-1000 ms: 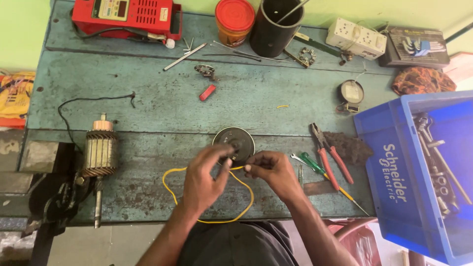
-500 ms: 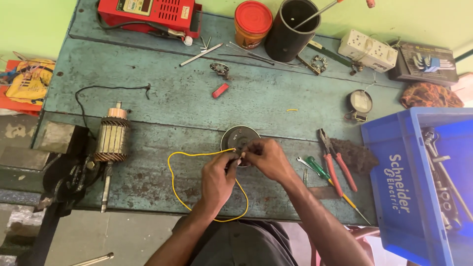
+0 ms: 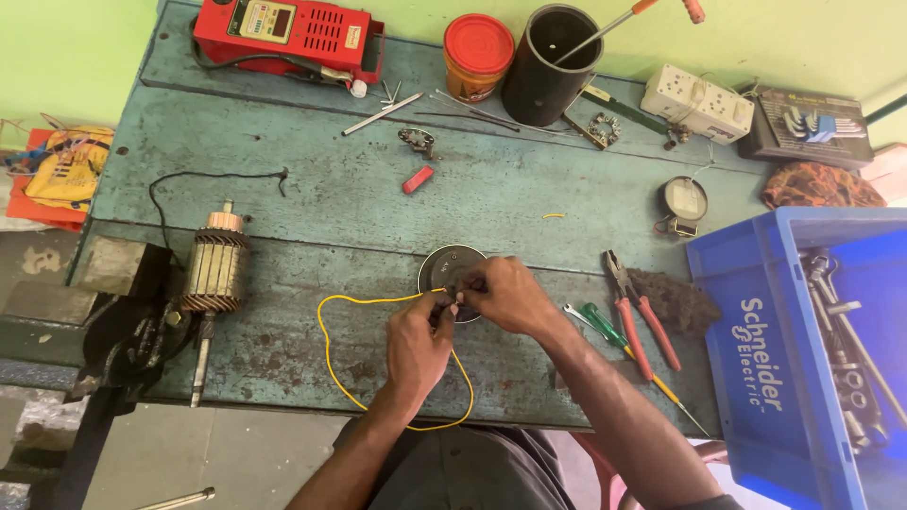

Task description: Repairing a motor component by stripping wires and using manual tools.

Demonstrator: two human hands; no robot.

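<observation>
Looping across the front of the worn blue-green wooden desk, the thin yellow insulated wire runs out to the left, curves down toward the near edge and comes back up to the small round dark metal disc, where both hands meet. The left hand has its grip pinched on the wire's end just at the disc, and the right hand is clenched over the disc's near edge, fingertips pressed to the same spot; exactly what the right fingertips hold is hidden. The wire looks light and limp, likely to spring and slip, so it seems best taken close to its bare end between thumb and forefinger; the disc looks stiff and heavier, steady under a flat press. Just right of the hands lie red-handled pliers and a green-handled screwdriver, then a blue plastic crate of tools. Well to the left stands a copper-wound motor armature. At the far edge sit a red tester box, an orange-lidded tin and a black cylindrical tube. Compared with half a second ago, the hands remain closed together at the disc and the wire's loop keeps much the same shape; only the view has shifted slightly.
</observation>
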